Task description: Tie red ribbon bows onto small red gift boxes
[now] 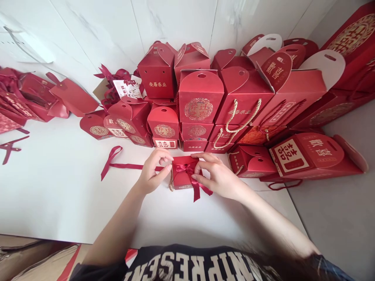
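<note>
A small red gift box stands on the white table in front of me, with a red ribbon bow on its top. The bow's tails hang over the right front of the box, and a gold cord shows at its left side. At the box's left edge is my left hand, its thumb and fingers curled near each other. My right hand is over the right side, fingers bent, thumb and a finger closed on the bow's ribbon. A loose ribbon runs leftward from behind my left hand.
Stacked red gift boxes line the back by the tiled wall. More red bags lie at the far left, near a ribbon strip. A large box lies at the right.
</note>
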The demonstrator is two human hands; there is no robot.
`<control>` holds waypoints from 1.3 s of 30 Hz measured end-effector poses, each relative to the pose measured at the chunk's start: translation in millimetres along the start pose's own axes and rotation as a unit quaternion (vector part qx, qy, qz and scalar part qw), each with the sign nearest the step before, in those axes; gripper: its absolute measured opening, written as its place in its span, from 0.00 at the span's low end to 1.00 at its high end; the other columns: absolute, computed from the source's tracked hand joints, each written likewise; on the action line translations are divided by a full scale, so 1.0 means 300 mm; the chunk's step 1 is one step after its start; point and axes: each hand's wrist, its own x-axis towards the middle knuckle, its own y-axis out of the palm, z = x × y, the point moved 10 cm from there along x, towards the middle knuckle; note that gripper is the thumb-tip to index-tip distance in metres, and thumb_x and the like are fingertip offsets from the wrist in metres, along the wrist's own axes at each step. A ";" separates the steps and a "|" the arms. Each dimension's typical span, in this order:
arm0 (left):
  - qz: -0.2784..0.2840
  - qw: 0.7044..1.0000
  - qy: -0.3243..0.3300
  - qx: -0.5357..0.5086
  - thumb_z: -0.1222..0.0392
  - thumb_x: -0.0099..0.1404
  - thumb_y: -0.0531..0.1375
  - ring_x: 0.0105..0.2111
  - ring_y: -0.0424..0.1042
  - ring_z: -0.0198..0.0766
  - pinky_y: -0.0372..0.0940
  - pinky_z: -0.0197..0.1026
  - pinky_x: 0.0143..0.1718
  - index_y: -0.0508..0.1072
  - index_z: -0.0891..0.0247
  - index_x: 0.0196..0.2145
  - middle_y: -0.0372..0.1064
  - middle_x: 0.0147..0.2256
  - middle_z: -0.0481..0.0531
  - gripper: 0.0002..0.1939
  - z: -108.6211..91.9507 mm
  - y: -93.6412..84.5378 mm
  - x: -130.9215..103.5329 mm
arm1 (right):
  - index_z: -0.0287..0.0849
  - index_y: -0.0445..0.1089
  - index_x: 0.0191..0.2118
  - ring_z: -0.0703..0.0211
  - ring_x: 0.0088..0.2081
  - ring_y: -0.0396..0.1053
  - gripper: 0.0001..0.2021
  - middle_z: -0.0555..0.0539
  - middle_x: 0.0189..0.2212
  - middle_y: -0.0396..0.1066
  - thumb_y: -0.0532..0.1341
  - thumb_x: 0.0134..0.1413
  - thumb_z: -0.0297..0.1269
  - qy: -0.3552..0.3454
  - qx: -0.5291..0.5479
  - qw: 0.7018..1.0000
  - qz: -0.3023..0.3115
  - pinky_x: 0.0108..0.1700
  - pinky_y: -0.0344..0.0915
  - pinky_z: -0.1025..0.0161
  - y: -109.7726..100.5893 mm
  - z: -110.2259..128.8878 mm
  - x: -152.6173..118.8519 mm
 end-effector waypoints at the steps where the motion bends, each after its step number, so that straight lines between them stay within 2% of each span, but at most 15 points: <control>1: 0.005 0.998 0.048 0.028 0.65 0.66 0.56 0.36 0.67 0.38 0.65 0.42 0.38 0.71 0.59 0.41 0.66 0.38 0.53 0.07 -0.031 -0.008 -0.006 | 0.45 0.70 0.33 0.47 0.60 0.62 0.04 0.42 0.58 0.64 0.62 0.59 0.36 0.001 0.001 1.000 0.001 0.60 0.58 0.43 0.000 0.000 -0.001; 3: 0.029 0.987 0.117 0.109 0.70 0.64 0.56 0.38 0.67 0.39 0.65 0.43 0.39 0.76 0.55 0.42 0.67 0.39 0.54 0.13 -0.074 0.000 -0.020 | 0.45 0.69 0.33 0.47 0.60 0.61 0.04 0.42 0.58 0.64 0.61 0.59 0.36 0.002 0.003 1.000 0.002 0.60 0.58 0.43 0.000 0.000 -0.002; 5: 0.050 0.969 0.149 0.190 0.72 0.64 0.57 0.37 0.67 0.39 0.65 0.42 0.38 0.78 0.51 0.42 0.68 0.38 0.53 0.17 -0.090 0.018 -0.028 | 0.45 0.69 0.33 0.47 0.60 0.61 0.04 0.42 0.58 0.64 0.61 0.60 0.36 0.001 0.004 1.000 0.001 0.60 0.58 0.43 -0.001 0.001 -0.003; 8: 0.046 0.949 0.178 0.257 0.71 0.64 0.59 0.35 0.66 0.38 0.64 0.42 0.37 0.78 0.51 0.42 0.70 0.36 0.51 0.16 -0.106 0.031 -0.031 | 0.45 0.69 0.33 0.48 0.60 0.61 0.04 0.42 0.58 0.64 0.61 0.60 0.36 -0.005 0.003 1.000 0.002 0.60 0.58 0.45 -0.001 0.005 -0.002; 10: 0.042 0.949 0.178 0.257 0.70 0.64 0.60 0.34 0.65 0.38 0.63 0.41 0.36 0.78 0.53 0.42 0.70 0.35 0.51 0.14 -0.109 0.033 -0.027 | 0.45 0.69 0.34 0.48 0.60 0.62 0.04 0.43 0.58 0.65 0.61 0.61 0.37 -0.012 0.004 1.000 0.002 0.60 0.58 0.46 -0.004 0.009 -0.001; 14: 0.083 0.966 0.113 0.219 0.66 0.64 0.60 0.36 0.65 0.39 0.64 0.42 0.39 0.76 0.60 0.40 0.68 0.36 0.53 0.08 -0.079 0.051 -0.007 | 0.44 0.65 0.36 0.49 0.56 0.65 0.05 0.42 0.55 0.68 0.61 0.61 0.38 -0.014 -0.002 1.000 -0.003 0.58 0.61 0.48 -0.020 0.012 -0.003; 17: 0.100 0.979 0.067 0.167 0.64 0.65 0.59 0.36 0.64 0.38 0.63 0.42 0.40 0.74 0.62 0.35 0.65 0.36 0.53 0.03 -0.061 0.061 0.011 | 0.44 0.64 0.39 0.48 0.56 0.64 0.08 0.41 0.55 0.67 0.62 0.59 0.40 -0.005 -0.033 0.999 0.009 0.57 0.60 0.47 -0.015 0.005 -0.011; 20: 0.103 0.991 0.011 0.089 0.62 0.67 0.58 0.34 0.63 0.36 0.61 0.41 0.39 0.70 0.63 0.29 0.61 0.34 0.51 0.08 -0.027 0.072 0.030 | 0.44 0.65 0.38 0.45 0.59 0.61 0.06 0.41 0.58 0.64 0.61 0.60 0.38 -0.005 -0.056 0.998 0.016 0.58 0.59 0.45 -0.005 0.000 -0.016; 24: 0.074 0.995 -0.062 -0.015 0.60 0.68 0.57 0.30 0.60 0.33 0.59 0.38 0.33 0.65 0.64 0.25 0.59 0.31 0.49 0.13 0.031 0.080 0.043 | 0.44 0.64 0.34 0.47 0.60 0.60 0.04 0.42 0.57 0.65 0.58 0.62 0.34 -0.017 -0.031 0.999 0.015 0.58 0.58 0.47 -0.010 0.006 -0.011; 26: 0.059 0.994 -0.079 -0.045 0.60 0.68 0.57 0.28 0.58 0.32 0.57 0.38 0.30 0.63 0.64 0.23 0.58 0.29 0.48 0.15 0.050 0.081 0.042 | 0.44 0.63 0.34 0.49 0.55 0.64 0.04 0.41 0.51 0.68 0.58 0.62 0.34 -0.016 -0.010 1.000 -0.007 0.55 0.61 0.50 -0.033 0.010 -0.007; 28: 0.056 0.993 -0.088 -0.049 0.60 0.67 0.58 0.27 0.57 0.32 0.56 0.38 0.30 0.62 0.64 0.22 0.56 0.27 0.46 0.16 0.060 0.083 0.039 | 0.44 0.61 0.34 0.53 0.45 0.69 0.05 0.44 0.41 0.72 0.56 0.64 0.35 0.001 0.021 1.000 -0.015 0.48 0.64 0.56 -0.045 0.007 -0.007; 30: 0.057 0.994 -0.087 -0.033 0.59 0.67 0.59 0.26 0.57 0.32 0.55 0.38 0.30 0.60 0.63 0.21 0.55 0.24 0.45 0.18 0.063 0.083 0.038 | 0.45 0.59 0.35 0.58 0.32 0.68 0.06 0.49 0.30 0.70 0.53 0.66 0.36 0.029 0.058 0.998 -0.007 0.38 0.64 0.61 -0.036 -0.003 -0.008; 32: 0.051 0.996 -0.072 -0.002 0.59 0.66 0.59 0.25 0.55 0.32 0.54 0.39 0.29 0.58 0.63 0.20 0.52 0.22 0.44 0.19 0.058 0.080 0.039 | 0.46 0.58 0.38 0.62 0.25 0.63 0.04 0.54 0.24 0.66 0.51 0.67 0.38 0.052 0.077 0.996 -0.002 0.32 0.61 0.64 -0.021 -0.013 -0.009; 35: 0.027 0.996 -0.028 0.081 0.60 0.66 0.59 0.24 0.53 0.32 0.53 0.40 0.32 0.56 0.63 0.20 0.50 0.20 0.42 0.20 0.035 0.072 0.046 | 0.47 0.60 0.42 0.62 0.23 0.61 0.04 0.55 0.22 0.65 0.54 0.65 0.39 0.060 0.039 0.997 -0.022 0.31 0.59 0.65 -0.008 -0.023 -0.002; 39: 0.014 0.983 0.019 0.180 0.61 0.66 0.59 0.24 0.53 0.32 0.54 0.41 0.38 0.57 0.63 0.20 0.51 0.20 0.42 0.19 0.010 0.084 0.052 | 0.47 0.65 0.37 0.63 0.23 0.61 0.08 0.53 0.24 0.69 0.57 0.63 0.44 0.076 -0.013 0.996 -0.034 0.31 0.58 0.66 0.016 -0.047 0.017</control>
